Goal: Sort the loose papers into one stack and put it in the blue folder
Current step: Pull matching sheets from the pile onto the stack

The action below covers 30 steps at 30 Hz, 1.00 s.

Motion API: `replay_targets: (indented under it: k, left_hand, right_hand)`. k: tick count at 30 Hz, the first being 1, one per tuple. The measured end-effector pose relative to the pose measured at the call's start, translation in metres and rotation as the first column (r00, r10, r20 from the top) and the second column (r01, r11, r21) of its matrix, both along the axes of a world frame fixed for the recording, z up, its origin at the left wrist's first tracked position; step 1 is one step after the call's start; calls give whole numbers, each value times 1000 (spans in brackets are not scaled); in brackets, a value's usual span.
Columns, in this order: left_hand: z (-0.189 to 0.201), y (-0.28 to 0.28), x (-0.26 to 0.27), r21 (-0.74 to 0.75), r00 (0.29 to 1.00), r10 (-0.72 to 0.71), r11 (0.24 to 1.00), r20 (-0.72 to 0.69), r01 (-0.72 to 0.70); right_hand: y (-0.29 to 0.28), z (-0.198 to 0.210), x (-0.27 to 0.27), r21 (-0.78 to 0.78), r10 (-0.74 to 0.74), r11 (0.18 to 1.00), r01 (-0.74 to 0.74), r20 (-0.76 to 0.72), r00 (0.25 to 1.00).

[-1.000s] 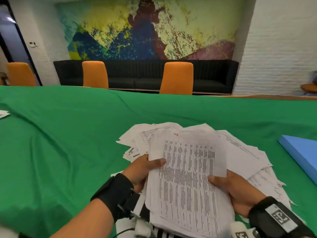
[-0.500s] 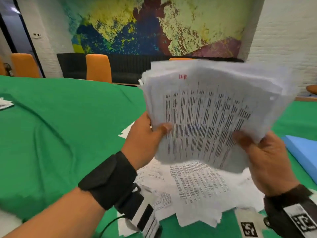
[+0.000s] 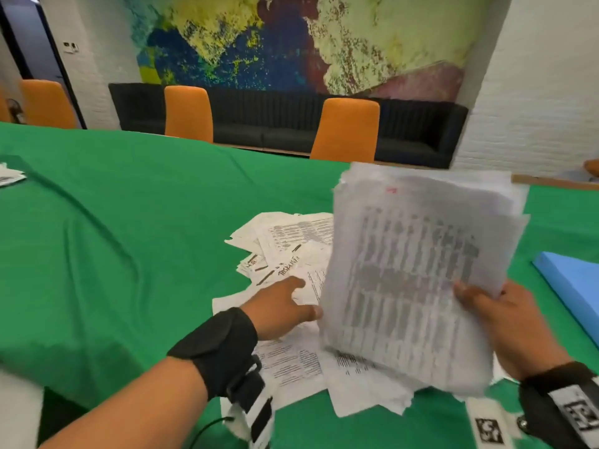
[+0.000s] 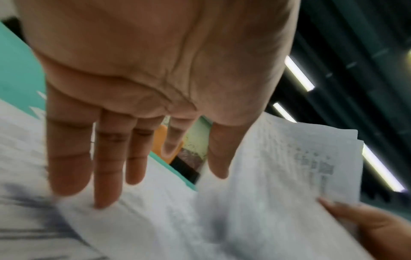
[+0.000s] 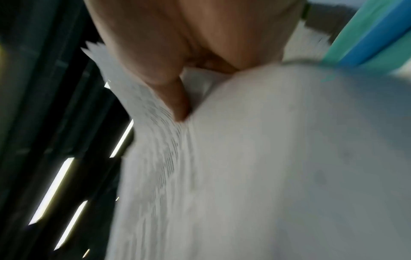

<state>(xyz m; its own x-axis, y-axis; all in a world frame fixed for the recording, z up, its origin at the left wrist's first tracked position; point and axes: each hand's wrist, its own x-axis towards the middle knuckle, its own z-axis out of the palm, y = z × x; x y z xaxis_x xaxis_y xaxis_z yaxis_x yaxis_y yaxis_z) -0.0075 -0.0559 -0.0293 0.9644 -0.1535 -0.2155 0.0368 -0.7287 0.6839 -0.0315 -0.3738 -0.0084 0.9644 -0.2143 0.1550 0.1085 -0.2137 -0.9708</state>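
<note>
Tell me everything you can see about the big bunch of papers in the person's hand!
The bunch of papers is a thick, uneven sheaf of white printed sheets, blurred, with columns of dark text and a small red mark near the top. It is held up off the green table, tilted, its edges ragged and not squared. Only the right hand grips it, thumb on the front at its lower right corner. The left hand is apart, open over the loose sheets.

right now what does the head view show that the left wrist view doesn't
Only the head view shows the flat blue folder at the right on the green tablecloth, the orange chairs, and the scattered loose printed papers as a spread pile. Only the left wrist view shows the open left hand from its palm side, plus ceiling light strips. Both show the thick white paper stack gripped by the right hand.
</note>
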Motion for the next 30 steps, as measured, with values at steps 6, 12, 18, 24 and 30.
replay_targets:
  k: [6, 12, 18, 24, 30]
  left_hand:
    - [-16, -6, 28, -111, 970, 181, 974, -163, -200]
    - [-16, -33, 35, -638, 893, 223, 634, -390, -437]
    - [-17, -34, 35, -652, 885, 269, 601, -380, -462]
    - [-23, -29, 38, -569, 895, 323, 691, -307, -445]
    - [-24, -30, 37, -687, 881, 210, 559, -423, -464]
  right_hand:
    - [-79, -22, 20, -39, -60, 998, 49, -413, 909]
    - [-81, -59, 18, -51, -54, 998, 31, -568, 821]
    - [-82, -59, 16, -37, -59, 998, 46, -538, 841]
    - [-88, -57, 15, -7, -27, 1000, 27, -508, 861]
    - [-91, -59, 12, 57, -45, 995, 82, -475, 879]
